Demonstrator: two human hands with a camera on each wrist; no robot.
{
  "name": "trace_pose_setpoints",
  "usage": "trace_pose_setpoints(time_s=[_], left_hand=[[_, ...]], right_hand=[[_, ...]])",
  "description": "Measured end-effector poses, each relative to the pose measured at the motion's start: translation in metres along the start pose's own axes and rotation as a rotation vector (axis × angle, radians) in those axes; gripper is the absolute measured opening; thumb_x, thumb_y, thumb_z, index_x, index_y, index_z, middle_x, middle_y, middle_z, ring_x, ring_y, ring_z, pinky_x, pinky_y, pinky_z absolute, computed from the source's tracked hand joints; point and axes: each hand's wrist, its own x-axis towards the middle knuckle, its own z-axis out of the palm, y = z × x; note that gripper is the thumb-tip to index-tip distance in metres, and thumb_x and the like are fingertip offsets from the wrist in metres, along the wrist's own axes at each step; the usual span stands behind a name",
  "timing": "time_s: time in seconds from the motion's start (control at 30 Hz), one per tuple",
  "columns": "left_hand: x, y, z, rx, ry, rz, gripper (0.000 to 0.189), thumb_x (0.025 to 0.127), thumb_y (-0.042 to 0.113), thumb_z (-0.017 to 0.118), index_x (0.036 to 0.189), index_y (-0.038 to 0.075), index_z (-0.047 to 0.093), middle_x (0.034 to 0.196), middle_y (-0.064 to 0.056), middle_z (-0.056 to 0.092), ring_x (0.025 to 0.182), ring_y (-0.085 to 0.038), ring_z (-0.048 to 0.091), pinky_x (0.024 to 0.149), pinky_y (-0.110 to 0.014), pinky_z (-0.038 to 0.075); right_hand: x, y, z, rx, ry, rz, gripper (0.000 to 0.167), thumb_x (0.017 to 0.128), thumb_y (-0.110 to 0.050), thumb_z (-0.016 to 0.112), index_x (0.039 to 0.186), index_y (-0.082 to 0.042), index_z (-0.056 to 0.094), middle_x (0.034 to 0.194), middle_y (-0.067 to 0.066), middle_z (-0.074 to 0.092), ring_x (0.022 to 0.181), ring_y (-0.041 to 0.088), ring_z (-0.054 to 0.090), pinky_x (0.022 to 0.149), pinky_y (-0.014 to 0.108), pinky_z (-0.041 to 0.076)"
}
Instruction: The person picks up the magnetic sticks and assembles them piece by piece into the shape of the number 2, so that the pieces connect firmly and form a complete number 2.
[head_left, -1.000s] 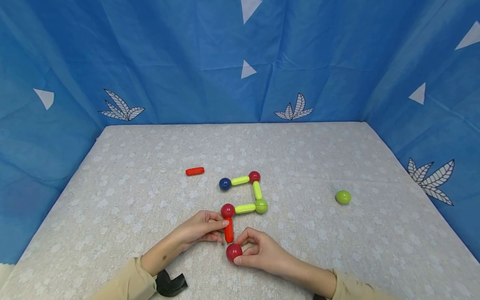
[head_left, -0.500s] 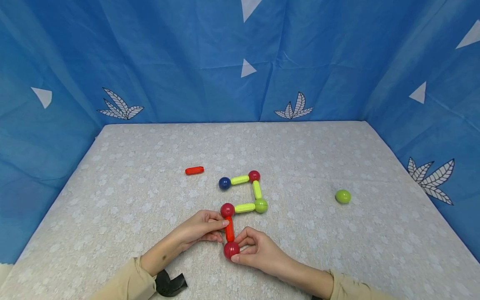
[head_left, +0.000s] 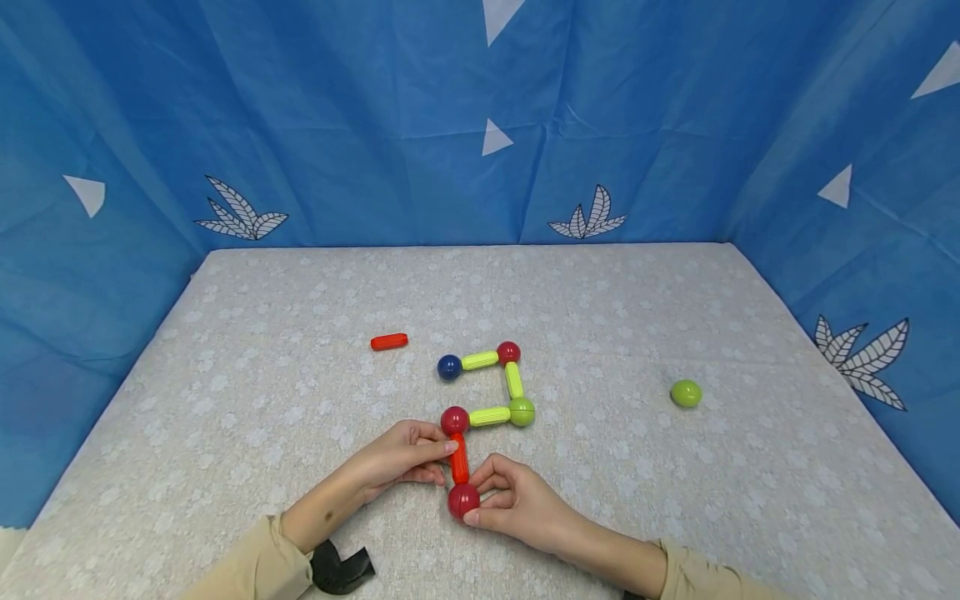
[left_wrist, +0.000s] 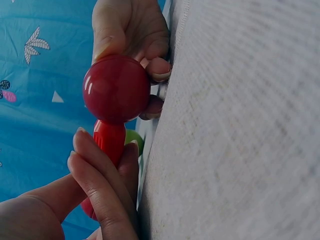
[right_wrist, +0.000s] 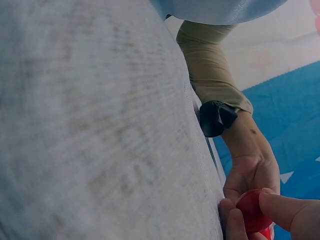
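Note:
My left hand (head_left: 397,458) pinches a red rod (head_left: 459,463), thumb near its far end. Between the thumb and fingers of my right hand (head_left: 517,504) is a dark red ball (head_left: 463,502), set against the rod's near end. This ball (left_wrist: 117,90) and the rod (left_wrist: 111,140) also meet end-on in the left wrist view. At the rod's far end sits another red ball (head_left: 454,419). From there a yellow-green rod (head_left: 491,416) runs to a green ball (head_left: 522,411), then a second one (head_left: 513,379) leads to a farther red ball (head_left: 508,352).
The chain ends in a yellow-green rod (head_left: 480,360) and a blue ball (head_left: 449,367). A loose red rod (head_left: 389,342) lies behind to the left, a loose green ball (head_left: 686,393) to the right. Blue curtains (head_left: 375,150) border the cloth-covered table (head_left: 600,308).
My right hand has moved the red ball slightly left and away from me, closing the gap to the red rod's near end. During the last half second both hands stay nearly still.

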Motion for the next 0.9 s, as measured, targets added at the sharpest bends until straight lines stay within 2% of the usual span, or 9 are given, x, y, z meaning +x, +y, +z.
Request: trace_pose_setpoints(time_s=[0.23,0.37,0.43,0.5,0.57,0.67,0.77,0.83,0.9], left_hand=[[-0.001,0.001,0.0,0.0,-0.002,-0.001,0.023,0.093,0.011,0.059,0.102,-0.01,0.057,0.074,-0.005,0.065,0.061,-0.011,0.063,0.06,-0.02,0.052],[0.0,0.0,-0.001,-0.003,-0.003,-0.002,0.023,0.092,0.012,0.059,0.101,-0.009,0.057,0.073,-0.005,0.064,0.061,-0.011,0.063,0.06,-0.02,0.052],[0.001,-0.001,-0.001,-0.006,-0.003,-0.005,0.023,0.092,0.012,0.06,0.101,-0.009,0.058,0.072,-0.005,0.065,0.061,-0.011,0.063,0.061,-0.02,0.052],[0.002,-0.001,-0.001,-0.007,-0.003,-0.008,0.023,0.092,0.012,0.06,0.101,-0.009,0.058,0.072,-0.005,0.065,0.061,-0.011,0.063,0.061,-0.02,0.052],[0.003,-0.001,-0.001,-0.009,-0.002,-0.012,0.024,0.091,0.012,0.061,0.101,-0.009,0.058,0.072,-0.005,0.065,0.061,-0.011,0.063,0.061,-0.02,0.052],[0.003,-0.001,-0.001,-0.007,0.002,-0.014,0.024,0.091,0.012,0.061,0.101,-0.009,0.058,0.07,-0.005,0.064,0.061,-0.012,0.063,0.061,-0.02,0.052],[0.003,-0.001,-0.001,-0.008,0.003,-0.014,0.024,0.091,0.012,0.061,0.101,-0.009,0.058,0.069,-0.005,0.064,0.061,-0.011,0.063,0.061,-0.02,0.052],[0.003,-0.002,-0.001,-0.009,0.002,-0.013,0.024,0.091,0.012,0.061,0.101,-0.009,0.058,0.069,-0.005,0.064,0.061,-0.011,0.063,0.06,-0.02,0.052],[0.003,-0.002,-0.002,-0.012,0.0,-0.011,0.023,0.091,0.012,0.061,0.1,-0.009,0.058,0.069,-0.005,0.064,0.061,-0.011,0.063,0.06,-0.02,0.052]], right_hand=[[0.001,0.0,-0.001,0.011,-0.006,-0.001,0.029,0.081,-0.004,0.073,0.103,0.001,0.055,0.092,0.008,0.065,0.08,0.02,0.066,0.07,0.024,0.052],[0.002,-0.001,-0.006,-0.051,-0.008,-0.034,0.024,0.083,-0.006,0.071,0.103,0.001,0.06,0.092,0.007,0.065,0.077,0.018,0.065,0.068,0.024,0.052],[0.003,-0.003,-0.011,-0.12,0.006,-0.088,0.02,0.085,-0.005,0.069,0.103,0.0,0.062,0.092,0.006,0.066,0.075,0.018,0.065,0.065,0.025,0.052],[0.004,-0.007,-0.019,-0.245,0.049,-0.188,0.017,0.085,-0.004,0.068,0.102,-0.001,0.065,0.091,0.005,0.066,0.072,0.015,0.064,0.062,0.026,0.052],[0.008,-0.01,-0.029,-0.406,0.133,-0.314,0.017,0.083,-0.003,0.07,0.1,-0.004,0.067,0.091,0.001,0.067,0.069,0.012,0.061,0.06,0.025,0.051],[0.015,-0.015,-0.048,-0.654,0.314,-0.471,0.022,0.079,-0.003,0.074,0.099,-0.009,0.07,0.093,-0.005,0.064,0.072,0.01,0.056,0.06,0.026,0.048],[0.021,-0.018,-0.067,-0.776,0.422,-0.528,0.028,0.076,-0.004,0.078,0.102,-0.011,0.071,0.1,-0.005,0.061,0.076,0.013,0.053,0.062,0.029,0.047],[0.024,-0.018,-0.077,-0.812,0.426,-0.529,0.032,0.075,-0.006,0.079,0.105,-0.011,0.07,0.104,-0.002,0.058,0.077,0.014,0.054,0.063,0.03,0.048],[0.025,-0.018,-0.084,-0.822,0.392,-0.51,0.034,0.076,-0.007,0.078,0.109,-0.01,0.07,0.107,0.001,0.055,0.074,0.013,0.053,0.06,0.029,0.047]])
